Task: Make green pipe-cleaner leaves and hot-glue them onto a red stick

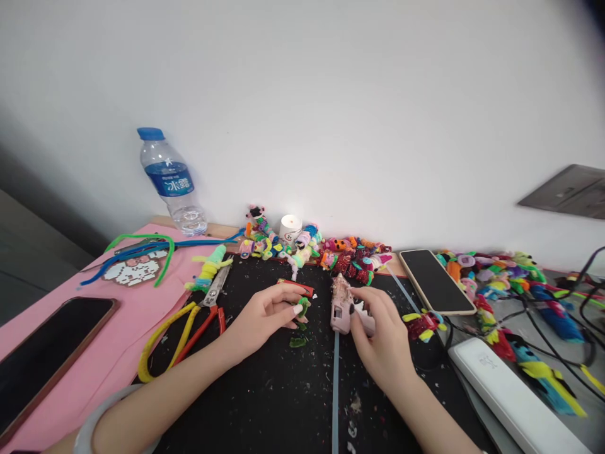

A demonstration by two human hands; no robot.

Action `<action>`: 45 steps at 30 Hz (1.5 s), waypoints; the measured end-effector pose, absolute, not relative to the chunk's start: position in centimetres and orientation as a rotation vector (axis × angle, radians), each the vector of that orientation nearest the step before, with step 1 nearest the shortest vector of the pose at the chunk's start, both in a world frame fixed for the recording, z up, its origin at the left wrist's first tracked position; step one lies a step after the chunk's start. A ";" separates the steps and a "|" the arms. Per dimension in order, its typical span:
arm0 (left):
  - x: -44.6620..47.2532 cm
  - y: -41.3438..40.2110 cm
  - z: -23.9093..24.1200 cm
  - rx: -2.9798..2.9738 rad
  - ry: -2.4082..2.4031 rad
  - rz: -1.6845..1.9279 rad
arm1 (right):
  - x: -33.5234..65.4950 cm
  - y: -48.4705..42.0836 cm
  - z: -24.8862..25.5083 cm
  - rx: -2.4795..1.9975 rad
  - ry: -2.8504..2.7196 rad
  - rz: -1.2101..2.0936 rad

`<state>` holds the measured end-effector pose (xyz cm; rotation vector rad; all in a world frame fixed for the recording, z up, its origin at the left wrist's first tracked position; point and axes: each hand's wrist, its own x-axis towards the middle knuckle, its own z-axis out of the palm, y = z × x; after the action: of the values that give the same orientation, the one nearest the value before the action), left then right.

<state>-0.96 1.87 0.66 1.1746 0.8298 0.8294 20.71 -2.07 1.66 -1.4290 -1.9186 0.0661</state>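
Observation:
My left hand pinches a small green fuzzy piece, apparently pipe cleaner, between thumb and fingertips. Another dark green bit lies on the black mat just below it. A red object, perhaps a lighter, lies behind these fingers. My right hand is closed round the side of a pale pink glue gun, its nozzle pointing away from me. A long translucent glue stick runs out of its rear toward me. My palm hides part of the gun's handle.
Scissors with red and yellow handles lie left, beside a pipe-cleaner figure. A water bottle, white candle cup and several colourful figures line the wall. Phones, a white power bank and cables flank the mat.

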 end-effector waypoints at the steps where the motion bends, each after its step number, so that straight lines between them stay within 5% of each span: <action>1: -1.1 1.9 0.7 1.147 0.825 0.839 | 21.2 -2.0 1.6 -1.476 -1.933 0.030; 31: -1.3 2.1 0.7 0.848 0.765 0.900 | 23.0 -2.2 0.3 -1.847 -2.084 0.087; 45: -1.3 2.2 0.6 0.812 0.728 0.884 | 22.6 -2.8 1.4 -1.595 -1.853 0.493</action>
<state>-1.34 2.24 0.64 0.8120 0.7277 0.8842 22.61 -2.75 1.42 -1.5945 -1.8530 0.4934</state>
